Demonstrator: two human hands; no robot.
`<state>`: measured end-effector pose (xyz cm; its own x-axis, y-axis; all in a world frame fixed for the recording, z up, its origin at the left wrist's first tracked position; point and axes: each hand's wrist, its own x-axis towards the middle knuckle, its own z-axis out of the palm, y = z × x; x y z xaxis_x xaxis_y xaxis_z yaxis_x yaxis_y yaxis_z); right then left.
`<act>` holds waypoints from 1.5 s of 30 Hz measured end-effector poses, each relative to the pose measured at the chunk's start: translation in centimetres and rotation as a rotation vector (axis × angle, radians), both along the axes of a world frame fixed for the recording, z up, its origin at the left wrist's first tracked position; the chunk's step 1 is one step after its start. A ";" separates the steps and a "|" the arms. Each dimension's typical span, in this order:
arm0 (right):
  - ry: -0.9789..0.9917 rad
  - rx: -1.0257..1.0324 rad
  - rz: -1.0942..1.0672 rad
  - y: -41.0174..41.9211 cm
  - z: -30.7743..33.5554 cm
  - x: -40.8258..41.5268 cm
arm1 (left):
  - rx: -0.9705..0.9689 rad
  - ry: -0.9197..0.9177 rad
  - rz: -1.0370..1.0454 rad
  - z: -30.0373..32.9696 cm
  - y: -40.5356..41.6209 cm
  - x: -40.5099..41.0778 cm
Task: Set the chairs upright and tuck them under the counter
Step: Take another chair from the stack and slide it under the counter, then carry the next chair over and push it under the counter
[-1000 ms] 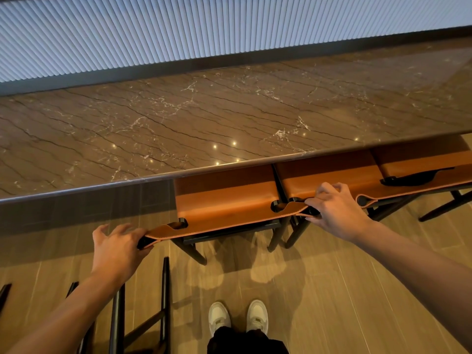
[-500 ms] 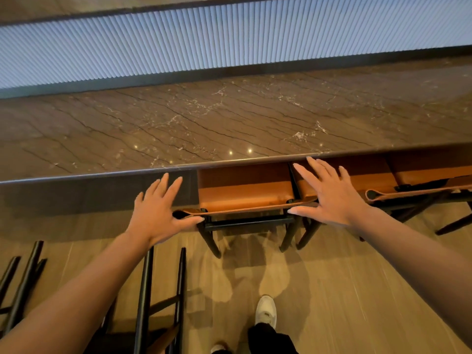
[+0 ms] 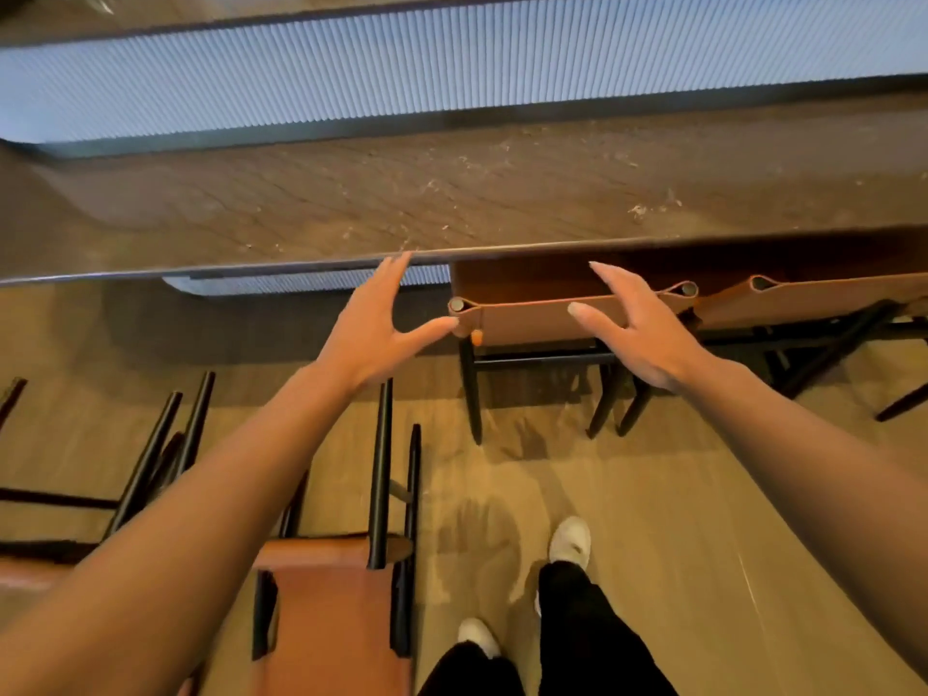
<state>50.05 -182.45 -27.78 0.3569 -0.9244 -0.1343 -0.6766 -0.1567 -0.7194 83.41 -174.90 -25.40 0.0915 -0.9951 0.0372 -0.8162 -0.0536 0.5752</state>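
Hovering with fingers spread and holding nothing, left hand [image 3: 374,326] and right hand [image 3: 640,331] sit just in front of the counter [image 3: 452,203] edge. Upright tan chair [image 3: 547,319] is tucked under the counter, a second one [image 3: 813,298] beside it to the right. Tipped-over chair [image 3: 346,585] lies on the floor well short of the counter, legs pointing toward it.
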 end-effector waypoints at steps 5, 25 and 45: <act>-0.101 0.038 0.003 10.0 0.7 4.8 | 0.006 0.011 0.081 -0.3 9.1 1.9; -0.233 0.190 0.077 46.0 -2.2 9.4 | 0.082 0.079 0.367 -0.3 50.7 4.8; -0.341 0.395 -0.146 60.2 -9.9 27.9 | 0.267 0.305 0.465 -10.9 62.5 24.6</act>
<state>77.97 -122.21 -37.68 0.3124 -0.8705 -0.3803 -0.3889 0.2481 -0.8873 108.04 -112.35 -36.29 0.4856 -0.8196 -0.3040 -0.4735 -0.5389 0.6967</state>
